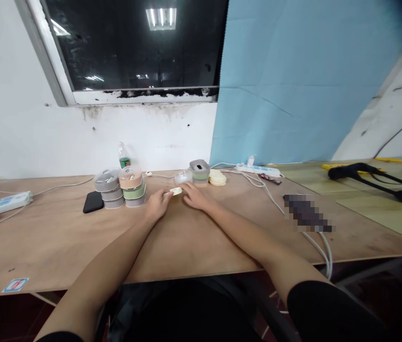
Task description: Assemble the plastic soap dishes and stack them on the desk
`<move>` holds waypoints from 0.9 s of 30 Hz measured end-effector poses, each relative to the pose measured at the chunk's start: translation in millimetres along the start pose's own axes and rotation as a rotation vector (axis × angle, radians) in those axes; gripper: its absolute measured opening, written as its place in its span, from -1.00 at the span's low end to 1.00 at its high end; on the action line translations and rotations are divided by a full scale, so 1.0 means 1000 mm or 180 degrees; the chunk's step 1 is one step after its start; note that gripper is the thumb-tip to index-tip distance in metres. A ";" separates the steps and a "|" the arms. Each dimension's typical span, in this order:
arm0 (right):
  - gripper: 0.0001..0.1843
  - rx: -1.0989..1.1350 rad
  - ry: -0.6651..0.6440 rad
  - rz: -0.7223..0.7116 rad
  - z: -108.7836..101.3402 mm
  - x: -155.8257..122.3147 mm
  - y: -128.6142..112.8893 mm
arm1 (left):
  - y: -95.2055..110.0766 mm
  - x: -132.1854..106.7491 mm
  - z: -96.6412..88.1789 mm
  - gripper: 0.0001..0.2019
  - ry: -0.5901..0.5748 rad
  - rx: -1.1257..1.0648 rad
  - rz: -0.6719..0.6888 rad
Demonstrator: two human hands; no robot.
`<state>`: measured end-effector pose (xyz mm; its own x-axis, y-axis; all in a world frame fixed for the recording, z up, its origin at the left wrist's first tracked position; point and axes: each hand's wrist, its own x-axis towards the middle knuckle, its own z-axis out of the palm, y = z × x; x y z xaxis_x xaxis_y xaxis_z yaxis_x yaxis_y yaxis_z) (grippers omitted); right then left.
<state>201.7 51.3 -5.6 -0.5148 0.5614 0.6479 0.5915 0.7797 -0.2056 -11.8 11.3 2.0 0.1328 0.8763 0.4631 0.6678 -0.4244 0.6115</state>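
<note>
Both my arms reach forward over a wooden table. My left hand is closed on a small pale-yellow piece, pinching it between thumb and fingers. My right hand lies flat on the table, fingers stretched out, touching the other end of that piece. Just beyond my hands stand a clear round lid, a small grey-topped container and a pile of pale-yellow discs. Left of my left hand are two stacks of round containers in grey, peach and green.
A black phone lies left of the stacks, a bottle behind them. White power strips lie at the far left and back right, with cables running to the front edge. A black strap tool lies far right.
</note>
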 end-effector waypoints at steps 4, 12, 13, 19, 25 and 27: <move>-0.65 0.0006 0.0224 0.0171 0.001 0.001 0.000 | 0.002 -0.001 -0.004 -0.56 0.0318 -0.0106 -0.0100; -0.57 -0.0175 0.2503 0.2117 -0.028 -0.008 0.054 | 0.016 -0.012 -0.003 -0.52 0.0023 -0.0418 0.0713; -0.56 -0.0183 0.2776 0.2366 -0.034 -0.011 0.063 | 0.017 -0.013 -0.003 -0.53 -0.0115 -0.0364 0.0776; -0.60 0.0179 0.3057 0.3004 -0.056 -0.036 0.106 | 0.017 -0.014 -0.002 -0.58 -0.0579 -0.0159 0.0948; -0.65 0.1181 0.2783 0.3614 -0.050 -0.040 0.117 | 0.015 -0.013 -0.001 -0.62 -0.0734 -0.0067 0.1007; -0.66 0.1393 0.2726 0.3567 -0.047 -0.038 0.117 | 0.015 -0.013 -0.001 -0.61 -0.0802 -0.0050 0.0999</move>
<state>319.6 108.6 -20.0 0.6815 0.7042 0.1990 0.1140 0.1665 -0.9794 -4.3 -6.1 5.8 0.5052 0.7311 0.4585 0.5552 -0.6821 0.4759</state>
